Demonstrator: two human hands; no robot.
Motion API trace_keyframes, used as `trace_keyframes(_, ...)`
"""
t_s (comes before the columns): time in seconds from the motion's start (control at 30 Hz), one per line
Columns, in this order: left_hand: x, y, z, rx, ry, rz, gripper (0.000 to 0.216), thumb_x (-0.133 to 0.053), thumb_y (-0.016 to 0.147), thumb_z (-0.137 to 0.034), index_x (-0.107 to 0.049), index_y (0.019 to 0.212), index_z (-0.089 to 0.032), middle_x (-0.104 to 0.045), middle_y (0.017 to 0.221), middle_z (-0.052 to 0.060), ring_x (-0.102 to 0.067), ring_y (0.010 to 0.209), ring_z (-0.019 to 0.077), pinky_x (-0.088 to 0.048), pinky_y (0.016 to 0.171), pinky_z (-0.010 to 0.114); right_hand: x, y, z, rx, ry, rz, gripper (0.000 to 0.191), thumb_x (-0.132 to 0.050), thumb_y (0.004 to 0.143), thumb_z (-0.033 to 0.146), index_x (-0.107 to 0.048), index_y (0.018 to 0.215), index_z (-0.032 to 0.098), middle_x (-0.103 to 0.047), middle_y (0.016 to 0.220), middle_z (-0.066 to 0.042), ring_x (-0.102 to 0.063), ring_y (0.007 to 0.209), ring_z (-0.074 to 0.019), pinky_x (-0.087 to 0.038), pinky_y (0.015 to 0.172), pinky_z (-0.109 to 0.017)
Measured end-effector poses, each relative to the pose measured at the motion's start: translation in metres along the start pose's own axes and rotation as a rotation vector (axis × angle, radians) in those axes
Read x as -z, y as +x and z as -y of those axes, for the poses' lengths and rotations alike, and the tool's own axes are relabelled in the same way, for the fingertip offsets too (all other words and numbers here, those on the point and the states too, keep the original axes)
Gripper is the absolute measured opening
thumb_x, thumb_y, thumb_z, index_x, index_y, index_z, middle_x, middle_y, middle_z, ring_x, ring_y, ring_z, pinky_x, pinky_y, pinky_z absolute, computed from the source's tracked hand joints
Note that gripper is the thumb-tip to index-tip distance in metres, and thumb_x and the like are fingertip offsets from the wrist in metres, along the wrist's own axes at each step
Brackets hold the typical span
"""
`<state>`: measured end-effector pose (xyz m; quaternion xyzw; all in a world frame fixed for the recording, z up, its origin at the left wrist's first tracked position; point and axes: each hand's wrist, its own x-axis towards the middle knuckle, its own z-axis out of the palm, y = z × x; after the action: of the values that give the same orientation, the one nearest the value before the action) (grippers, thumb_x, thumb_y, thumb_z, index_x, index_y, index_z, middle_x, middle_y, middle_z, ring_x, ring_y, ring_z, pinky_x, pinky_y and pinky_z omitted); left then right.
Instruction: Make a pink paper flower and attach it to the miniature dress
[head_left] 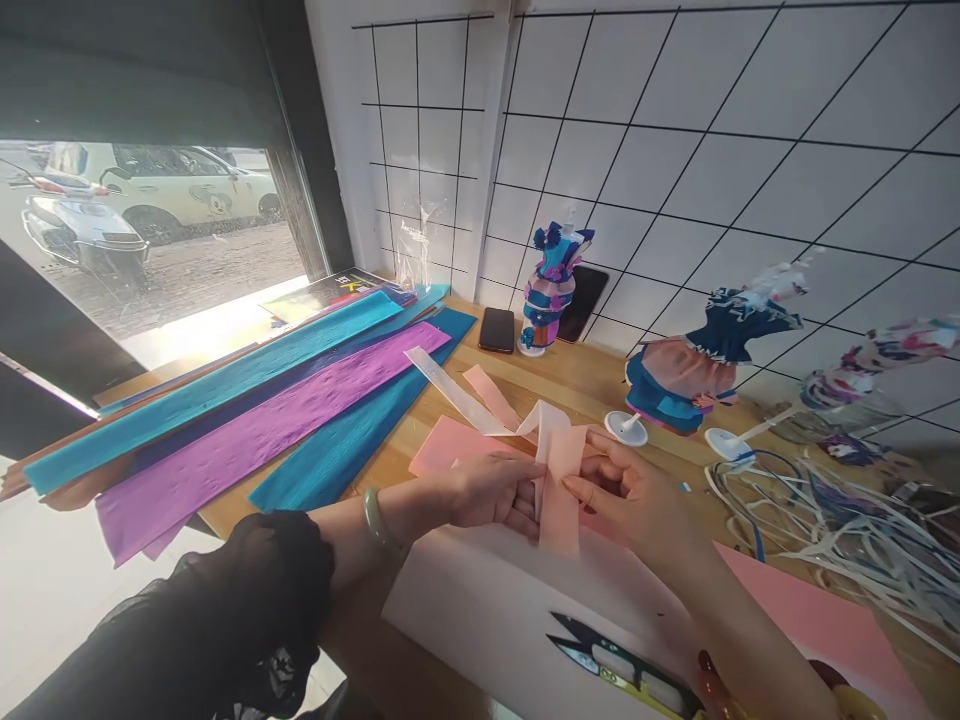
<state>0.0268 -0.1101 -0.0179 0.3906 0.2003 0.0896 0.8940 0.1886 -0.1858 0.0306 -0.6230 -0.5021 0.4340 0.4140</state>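
Between both hands, above the wooden table, is a pink paper strip. A white paper strip runs along its left side, then bends and trails away over the table. My left hand, with a pale green bangle at the wrist, is closed on the strips at their left edge. From the right, my right hand pinches the pink strip between thumb and fingers. Below the hands lie a white sheet and black-and-yellow thread snips with their blades apart.
Blue and purple crepe paper cover the table's left side. Small dress forms in paper dresses stand along the wall, near a phone. Tangled white strips and a pink sheet lie right.
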Motion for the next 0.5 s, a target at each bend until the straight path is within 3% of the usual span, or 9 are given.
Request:
trace_keyframes(0.3,0.0024,0.0015,0.0001,0.055,-0.028,0.008,0.037,-0.053,0.079,-0.042,-0.061,0.089,-0.008,-0.064,0.073,0.011,-0.064,0.077,0.023,-0.049,0.073,0.038,0.0025,0.0064,-0.0041,0.032,-0.092,-0.02,0.054,-0.064,0.07,0.034,-0.047,0.12,0.021,-0.069,0.087,-0.002,-0.062,0.088,-0.0228,-0.045,0.081,-0.037)
trace_keyframes(0.5,-0.0047,-0.0053,0.0003,-0.091,0.086,0.034,0.032,-0.068,0.071,-0.035,-0.063,0.093,-0.012,-0.063,0.087,0.009,-0.062,0.076,0.0169,-0.05,0.071,0.033,0.0015,0.0055,-0.0044,0.027,-0.118,-0.028,0.052,-0.063,0.071,0.032,-0.048,0.12,0.022,-0.07,0.089,-0.002,-0.062,0.088,-0.0227,-0.046,0.079,-0.035)
